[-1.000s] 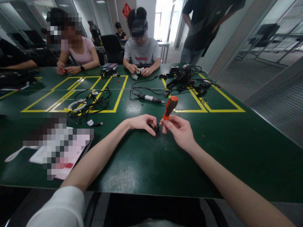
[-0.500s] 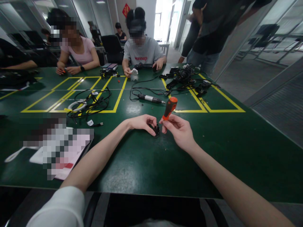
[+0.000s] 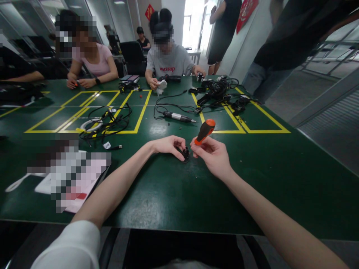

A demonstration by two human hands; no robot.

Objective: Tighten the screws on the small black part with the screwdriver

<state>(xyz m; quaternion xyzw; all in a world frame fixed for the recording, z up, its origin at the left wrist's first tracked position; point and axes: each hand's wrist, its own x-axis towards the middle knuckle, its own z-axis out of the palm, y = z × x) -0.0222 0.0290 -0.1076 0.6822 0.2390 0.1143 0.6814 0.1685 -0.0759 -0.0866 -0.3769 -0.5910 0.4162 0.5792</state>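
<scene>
A small black part (image 3: 185, 153) stands on the green table (image 3: 168, 194), pinched between the thumb and fingers of my left hand (image 3: 171, 145). Just right of it, my right hand (image 3: 211, 152) is closed on an orange and dark grey screwdriver (image 3: 205, 131). Its handle rises above the fingers and leans to the right. The screwdriver's lower end is hidden by my fingertips, so whether it touches the black part cannot be seen.
Beyond my hands lies a silver and black pen-shaped tool (image 3: 178, 117) with a cable. Black cables (image 3: 120, 117) are looped at the left, and more are heaped at the back right (image 3: 217, 91). A blurred pink-white packet (image 3: 84, 179) is near my left forearm. People sit opposite.
The screwdriver handle has tilted further to the right and sits slightly lower. My left hand has kept its place. Across the table, a person's hand has moved right, and the standing people have shifted.
</scene>
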